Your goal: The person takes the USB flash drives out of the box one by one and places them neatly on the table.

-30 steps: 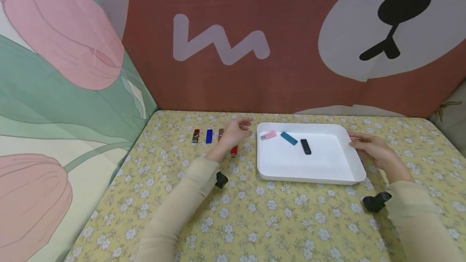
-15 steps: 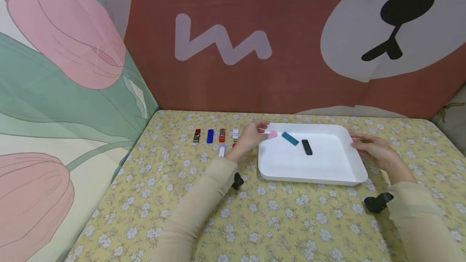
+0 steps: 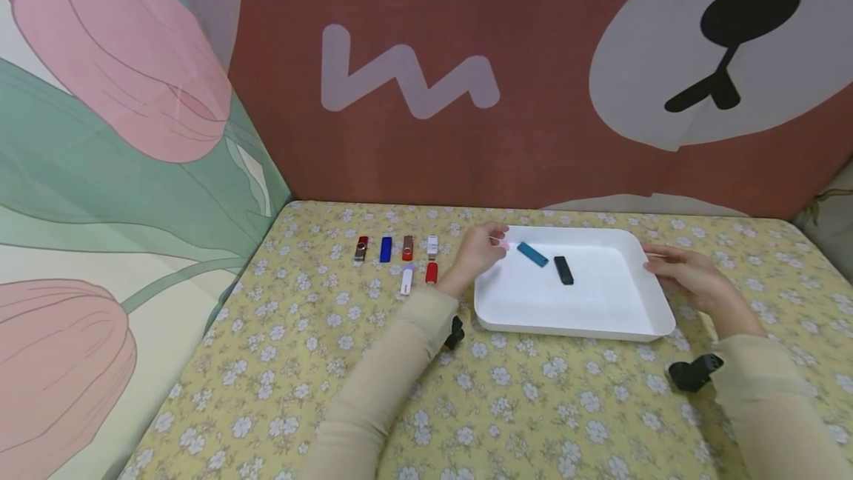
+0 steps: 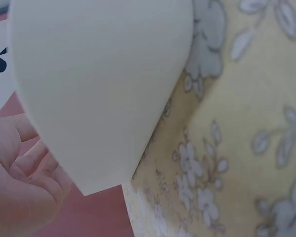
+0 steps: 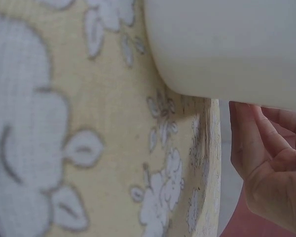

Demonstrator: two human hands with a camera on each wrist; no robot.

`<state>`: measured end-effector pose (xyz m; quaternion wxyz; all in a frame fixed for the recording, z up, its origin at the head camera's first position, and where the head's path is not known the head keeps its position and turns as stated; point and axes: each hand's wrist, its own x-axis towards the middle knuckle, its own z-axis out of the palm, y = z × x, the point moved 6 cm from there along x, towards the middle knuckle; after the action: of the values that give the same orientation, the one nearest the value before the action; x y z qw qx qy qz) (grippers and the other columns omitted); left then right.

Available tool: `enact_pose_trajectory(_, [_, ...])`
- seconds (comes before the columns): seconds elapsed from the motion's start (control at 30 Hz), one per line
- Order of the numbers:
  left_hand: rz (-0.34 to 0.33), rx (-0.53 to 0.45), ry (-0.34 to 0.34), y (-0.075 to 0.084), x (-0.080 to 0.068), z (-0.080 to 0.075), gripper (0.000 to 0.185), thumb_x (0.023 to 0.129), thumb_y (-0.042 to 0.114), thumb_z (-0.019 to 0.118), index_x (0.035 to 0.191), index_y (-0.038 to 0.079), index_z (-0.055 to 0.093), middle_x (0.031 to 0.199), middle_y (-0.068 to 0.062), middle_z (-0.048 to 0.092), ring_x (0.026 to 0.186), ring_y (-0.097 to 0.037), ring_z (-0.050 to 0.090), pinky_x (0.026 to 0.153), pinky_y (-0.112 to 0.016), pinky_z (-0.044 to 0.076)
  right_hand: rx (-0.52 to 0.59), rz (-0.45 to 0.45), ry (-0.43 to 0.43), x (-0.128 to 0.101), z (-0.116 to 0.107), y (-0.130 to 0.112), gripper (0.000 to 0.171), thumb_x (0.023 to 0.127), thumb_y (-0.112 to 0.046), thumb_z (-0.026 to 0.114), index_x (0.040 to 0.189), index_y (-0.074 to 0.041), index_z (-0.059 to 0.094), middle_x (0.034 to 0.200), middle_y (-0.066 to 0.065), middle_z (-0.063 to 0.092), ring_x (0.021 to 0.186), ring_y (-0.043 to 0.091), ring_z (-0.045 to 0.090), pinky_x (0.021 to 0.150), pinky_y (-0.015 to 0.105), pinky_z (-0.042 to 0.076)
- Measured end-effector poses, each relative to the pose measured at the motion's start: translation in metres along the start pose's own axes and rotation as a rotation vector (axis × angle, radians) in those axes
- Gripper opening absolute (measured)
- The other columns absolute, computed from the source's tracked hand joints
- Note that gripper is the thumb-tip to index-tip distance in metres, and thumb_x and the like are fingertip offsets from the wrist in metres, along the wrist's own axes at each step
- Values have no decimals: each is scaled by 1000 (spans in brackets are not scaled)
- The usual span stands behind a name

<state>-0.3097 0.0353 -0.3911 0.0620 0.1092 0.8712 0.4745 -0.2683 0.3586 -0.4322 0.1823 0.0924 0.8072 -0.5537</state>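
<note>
Right now a yellow flowered tablecloth [image 3: 266,391] spreads below a red-brown backdrop [image 3: 533,154], tulip-print cloth [image 3: 100,213] to the left, and two cream sleeves come in from the front, a black device [image 3: 695,372] at the right cuff and another at the left. What blocks my view is the left hand [image 3: 478,252], reaching across the white tray [image 3: 586,306] at its far left corner. Counting now: six flash drives on the cloth, four at the back, dark red [image 3: 361,249], blue [image 3: 386,249], brown-and-red [image 3: 408,248] and white [image 3: 432,245], then two in front, pale lilac [image 3: 406,280] and red [image 3: 432,273]. One tray, and on its floor lie the teal flash drive [image 3: 532,254] and the black flash drive [image 3: 563,270], near each other, not touching. The pink flash drive [image 3: 504,244] makes nine, just an end peeping out by the left fingertips at that far corner; those fingers are bent, but whether they grip it I can't tell. Over on the right, the right hand [image 3: 686,274] has its fingers loosely stretched out, tips against the tray's outer wall.
</note>
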Motion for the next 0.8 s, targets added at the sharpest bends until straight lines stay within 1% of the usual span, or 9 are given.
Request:
enact_pose_trajectory(0.1, [1, 23, -5, 1, 1, 3, 40, 84, -7, 61, 124, 1, 61, 117, -16, 66, 107, -25, 63, 86, -22, 54, 8, -6, -4, 0, 0, 0, 75, 96, -30, 57, 153, -2, 16, 88, -40, 50, 80, -16, 57, 75, 12, 54])
enact_pose_trajectory(0.27, [10, 72, -4, 3, 3, 7, 40, 85, -6, 61, 124, 1, 61, 116, -15, 66, 105, -24, 63, 84, -22, 55, 23, -12, -14, -1, -1, 0, 67, 95, -30, 58, 151, -10, 25, 88, -39, 52, 80, -15, 58, 74, 13, 54])
enact_pose_trajectory(0.43, [-6, 117, -7, 4, 4, 11, 39, 85, -4, 62, 123, 3, 62, 114, -13, 66, 102, -21, 62, 78, -18, 52, 40, -20, -19, -1, -1, 0, 53, 95, -30, 59, 142, -20, 36, 88, -38, 53, 81, -14, 59, 74, 13, 54])
enact_pose_trajectory(0.53, [-6, 139, -2, 4, 5, 13, 38, 85, -4, 63, 123, 3, 62, 113, -13, 67, 99, -20, 62, 76, -18, 51, 47, -28, -19, -1, -1, 0, 47, 95, -29, 59, 137, -24, 39, 88, -38, 54, 81, -14, 59, 73, 13, 54])
enact_pose_trajectory(0.7, [1, 175, 13, 2, 6, 14, 38, 85, -4, 62, 123, 3, 62, 113, -12, 67, 98, -20, 63, 74, -18, 51, 39, -31, -20, -2, -1, 0, 47, 95, -29, 58, 138, -24, 39, 88, -38, 54, 81, -13, 59, 73, 13, 55])
enact_pose_trajectory(0.8, [-15, 195, 21, 1, 6, 14, 38, 86, -3, 63, 124, 4, 62, 113, -12, 67, 97, -20, 62, 74, -18, 50, 31, -31, -21, -1, 0, 0, 47, 96, -29, 58, 138, -23, 38, 88, -37, 54, 81, -13, 60, 74, 14, 55])
